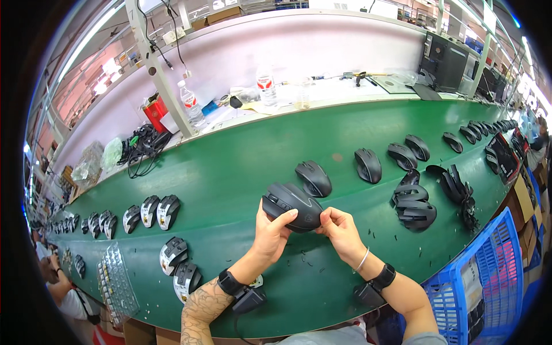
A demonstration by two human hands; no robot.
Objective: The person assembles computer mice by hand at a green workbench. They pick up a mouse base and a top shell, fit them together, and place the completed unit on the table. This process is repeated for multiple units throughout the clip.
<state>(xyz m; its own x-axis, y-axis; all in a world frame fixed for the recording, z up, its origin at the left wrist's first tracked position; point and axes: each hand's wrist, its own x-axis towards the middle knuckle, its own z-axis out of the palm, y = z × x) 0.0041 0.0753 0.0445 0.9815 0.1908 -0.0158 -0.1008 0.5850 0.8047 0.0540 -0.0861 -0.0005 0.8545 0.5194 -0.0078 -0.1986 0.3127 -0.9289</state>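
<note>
A black computer mouse (292, 201) is held above the green work surface (241, 149), its dark top shell facing up. My left hand (272, 234) is closed around its left side, the thumb lying along the edge. At the rear right corner of the mouse, my right hand (343, 231) pinches with thumb and forefinger; whether something small is between them cannot be made out. Just behind stands another black mouse (314, 179). Open mouse bodies (187, 282) with pale insides lie left of my forearm. Loose black mouse shells (414, 207) are piled to the right.
Finished-looking black mice (368, 165) run off to the far right, and open ones (168, 212) to the far left. A blue plastic basket (454, 293) stands at the right edge. Clear plastic trays (117, 279) lie left. Bottles (266, 87) stand on the back shelf. Black scraps litter the surface.
</note>
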